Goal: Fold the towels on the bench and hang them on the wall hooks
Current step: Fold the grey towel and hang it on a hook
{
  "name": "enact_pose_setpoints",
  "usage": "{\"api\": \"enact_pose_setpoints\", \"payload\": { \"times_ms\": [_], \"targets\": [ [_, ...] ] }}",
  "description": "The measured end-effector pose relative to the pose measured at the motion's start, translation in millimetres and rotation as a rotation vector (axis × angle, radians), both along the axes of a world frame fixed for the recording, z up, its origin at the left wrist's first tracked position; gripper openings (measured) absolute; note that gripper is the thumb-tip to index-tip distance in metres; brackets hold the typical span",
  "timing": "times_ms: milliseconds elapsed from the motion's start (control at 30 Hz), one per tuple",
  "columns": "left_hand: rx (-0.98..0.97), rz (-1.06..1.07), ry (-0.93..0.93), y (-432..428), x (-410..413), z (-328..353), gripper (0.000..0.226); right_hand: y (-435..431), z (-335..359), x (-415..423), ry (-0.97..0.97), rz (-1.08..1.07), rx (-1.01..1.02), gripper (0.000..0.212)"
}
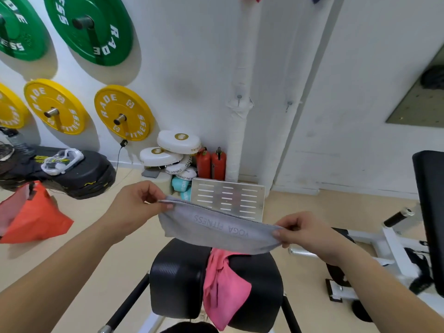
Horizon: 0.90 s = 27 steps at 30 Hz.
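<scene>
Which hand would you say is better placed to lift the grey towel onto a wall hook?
Probably the right hand: it pinches the grey towel nearer below both wall hooks than the left hand.

My left hand (pixel 140 203) and right hand (pixel 305 230) each pinch an end of the towel (pixel 216 230), arms stretched forward mid-frame.

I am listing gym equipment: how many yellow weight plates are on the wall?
3 yellow plates: one cut off at the left edge, one beside it, one further right, near the white pads. More may hang outside the frame.
</scene>
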State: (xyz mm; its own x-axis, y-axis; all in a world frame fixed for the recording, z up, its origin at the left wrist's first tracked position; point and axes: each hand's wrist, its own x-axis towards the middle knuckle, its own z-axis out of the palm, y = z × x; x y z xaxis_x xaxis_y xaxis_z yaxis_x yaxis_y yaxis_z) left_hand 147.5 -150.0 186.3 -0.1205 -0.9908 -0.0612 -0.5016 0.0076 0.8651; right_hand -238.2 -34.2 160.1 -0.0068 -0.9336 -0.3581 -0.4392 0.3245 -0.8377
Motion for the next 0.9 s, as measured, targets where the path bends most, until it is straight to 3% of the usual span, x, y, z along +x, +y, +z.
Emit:
{"api": "enact_pose_setpoints", "payload": {
  "times_ms": [100, 200, 300, 500, 667, 900],
  "targets": [
    [0.020, -0.078, -0.031, 2, 8, 8, 0.028, 4, 9, -2, 0.025, -0.040, -0.051, 0.010],
    [-0.005, -0.195, -0.177, 0, 12, 11, 0.036, 1, 15, -1, 0.028, -0.119, -0.095, 0.006],
    [-0.047, -0.208, -0.309, -10, 6, 5, 0.018, -10, 16, 3, 0.064, -0.218, -0.127, 0.003],
    [0.053, -0.009, -0.073, -34, -1, 2, 0.007, -37, 12, 22, -0.091, -0.360, -0.212, 0.005],
    [0.065, 0.016, -0.059, -32, 19, -9, 0.009, -40, 1, 33, -0.129, -0.329, -0.201, 0.016],
    [0.179, -0.083, -0.183, 23, 61, -63, 0.019, -14, -65, 51, -0.026, -0.131, -0.024, 0.008]
  ]
}}
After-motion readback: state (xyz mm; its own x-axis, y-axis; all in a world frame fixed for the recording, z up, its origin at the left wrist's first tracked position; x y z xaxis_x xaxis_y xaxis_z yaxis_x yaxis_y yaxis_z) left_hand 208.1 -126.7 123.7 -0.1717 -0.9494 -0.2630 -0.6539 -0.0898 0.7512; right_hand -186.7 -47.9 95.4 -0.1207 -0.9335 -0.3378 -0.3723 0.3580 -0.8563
